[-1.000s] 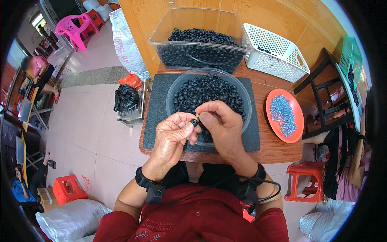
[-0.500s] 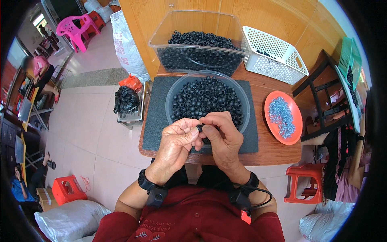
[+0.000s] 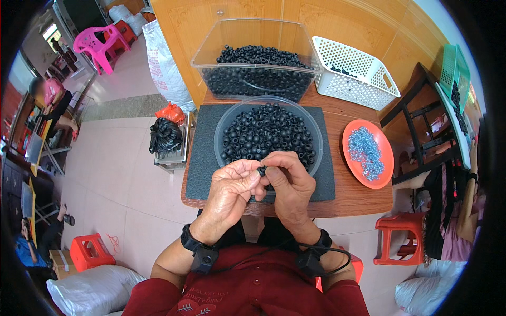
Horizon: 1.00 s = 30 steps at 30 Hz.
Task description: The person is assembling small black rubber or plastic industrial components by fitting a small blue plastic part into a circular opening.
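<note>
My left hand and my right hand meet fingertip to fingertip over the near rim of a round clear bowl. Between them they pinch one small black bead. The bowl is heaped with the same black round beads and stands on a dark grey mat on a small wooden table. Behind the bowl a clear rectangular tub holds many more black beads.
An orange plate with small silvery-blue pieces lies right of the mat. A white perforated basket sits at the back right. A black bag and an orange bag rest on a low stand to the left. Red stools and white sacks stand on the floor.
Both hands have stayed together at the bowl's near rim, fingers shifting slightly around the bead. Nothing else has moved.
</note>
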Available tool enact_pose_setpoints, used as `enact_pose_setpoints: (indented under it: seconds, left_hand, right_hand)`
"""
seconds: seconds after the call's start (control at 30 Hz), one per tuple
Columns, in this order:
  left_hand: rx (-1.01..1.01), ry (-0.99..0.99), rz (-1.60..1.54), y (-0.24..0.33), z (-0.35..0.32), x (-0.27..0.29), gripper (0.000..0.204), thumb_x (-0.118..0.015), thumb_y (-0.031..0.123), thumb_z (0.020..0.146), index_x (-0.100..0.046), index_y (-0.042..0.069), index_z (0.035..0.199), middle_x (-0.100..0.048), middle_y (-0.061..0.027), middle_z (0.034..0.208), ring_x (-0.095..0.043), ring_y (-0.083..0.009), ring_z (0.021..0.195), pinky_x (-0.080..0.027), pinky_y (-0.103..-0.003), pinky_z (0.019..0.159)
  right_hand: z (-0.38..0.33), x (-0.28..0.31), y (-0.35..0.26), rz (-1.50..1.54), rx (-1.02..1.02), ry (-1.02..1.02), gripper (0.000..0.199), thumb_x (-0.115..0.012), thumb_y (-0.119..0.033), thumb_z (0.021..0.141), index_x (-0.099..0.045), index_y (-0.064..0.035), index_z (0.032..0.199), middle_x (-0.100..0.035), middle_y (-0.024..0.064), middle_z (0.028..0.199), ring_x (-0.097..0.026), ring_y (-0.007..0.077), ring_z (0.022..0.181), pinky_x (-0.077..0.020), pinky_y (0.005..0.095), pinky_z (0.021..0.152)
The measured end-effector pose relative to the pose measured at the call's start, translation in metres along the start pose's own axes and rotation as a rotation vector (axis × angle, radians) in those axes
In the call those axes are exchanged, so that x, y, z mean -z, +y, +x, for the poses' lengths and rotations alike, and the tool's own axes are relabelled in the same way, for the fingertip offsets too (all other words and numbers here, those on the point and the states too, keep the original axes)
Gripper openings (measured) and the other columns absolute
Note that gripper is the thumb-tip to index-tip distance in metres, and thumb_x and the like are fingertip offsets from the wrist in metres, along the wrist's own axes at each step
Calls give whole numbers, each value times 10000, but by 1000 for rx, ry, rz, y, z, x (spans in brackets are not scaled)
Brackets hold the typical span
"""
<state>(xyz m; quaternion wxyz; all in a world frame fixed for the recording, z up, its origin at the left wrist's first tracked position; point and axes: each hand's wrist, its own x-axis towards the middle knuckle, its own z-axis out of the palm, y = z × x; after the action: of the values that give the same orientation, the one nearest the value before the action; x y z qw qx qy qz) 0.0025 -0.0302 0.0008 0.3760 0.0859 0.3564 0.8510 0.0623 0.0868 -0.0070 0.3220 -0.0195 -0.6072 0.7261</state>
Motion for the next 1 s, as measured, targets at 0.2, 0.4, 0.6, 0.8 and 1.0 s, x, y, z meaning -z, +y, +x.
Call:
enact_pose_setpoints:
  seconds: [0.2,0.4,0.6,0.8,1.0]
  left_hand:
    - [27,30,38,1,-1,0,165,-582,40,872,-584,-42,1016,-638,-127,812,-583,-150,635,-481,-271,593]
    - [21,10,100,8,1,-6,162,-586,54,870,-577,-53,991,-632,-124,797,-574,-143,625,-469,-276,579]
    - [31,22,80,4,6,-7,152,-578,40,876,-583,-49,999,-637,-119,806,-580,-142,630,-477,-262,575]
    - [12,27,87,-2,11,-1,164,-581,45,877,-577,-43,1016,-638,-117,820,-581,-134,647,-475,-253,574]
    - [-65,58,178,-9,12,-2,178,-598,17,858,-577,-36,1027,-640,-108,825,-579,-120,650,-467,-235,573]
  right_hand:
    - [2,6,1,-218,104,-7,129,-595,67,808,-618,-21,900,-581,54,928,-524,122,802,-434,236,689]
    - [6,19,4,-112,76,-53,132,-635,47,766,-624,-29,873,-604,58,909,-516,173,826,-427,274,710]
    - [17,20,-5,-490,386,-101,148,-621,51,748,-625,-32,871,-606,82,884,-533,218,802,-429,302,701]
    - [16,21,-3,-525,372,-112,141,-634,9,752,-628,-34,886,-606,87,881,-542,231,794,-428,321,686]
    - [19,23,-2,-520,298,-120,146,-605,17,767,-611,-38,903,-591,85,850,-530,247,764,-417,330,665]
